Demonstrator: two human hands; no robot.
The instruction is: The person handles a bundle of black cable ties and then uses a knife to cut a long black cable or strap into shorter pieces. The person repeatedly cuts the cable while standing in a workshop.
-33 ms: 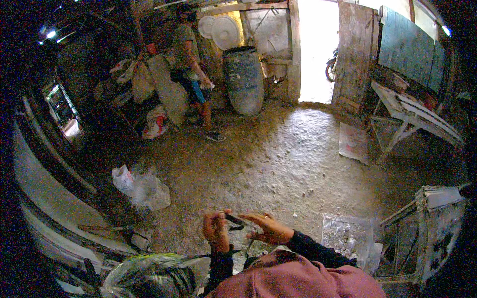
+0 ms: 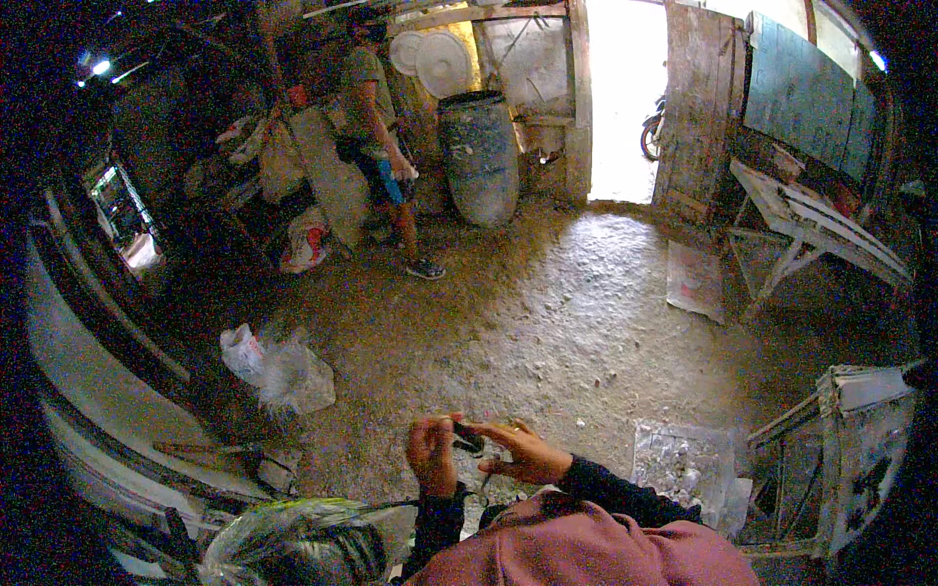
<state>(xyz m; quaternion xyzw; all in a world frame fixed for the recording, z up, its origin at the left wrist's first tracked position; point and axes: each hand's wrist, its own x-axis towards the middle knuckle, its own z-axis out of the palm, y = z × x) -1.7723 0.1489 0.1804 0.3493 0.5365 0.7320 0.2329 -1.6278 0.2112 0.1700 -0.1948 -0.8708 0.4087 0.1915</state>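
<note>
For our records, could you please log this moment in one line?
left hand: at dark item; right hand: at same item; co-worker: near barrel

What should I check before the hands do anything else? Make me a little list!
1. Left hand on the small dark object: ok, the fingertips seem to pinch it.
2. Right hand gripping it too: cannot tell; the fingers reach it, but the picture is grainy.
3. Translucent plastic bag apart from the hands: ok, it lies on the floor ahead and to the left.
4. Other person away from the hands: ok, standing far ahead beside the blue drum.
5. Wooden door shut: not ok, bright light fills the doorway.
</note>
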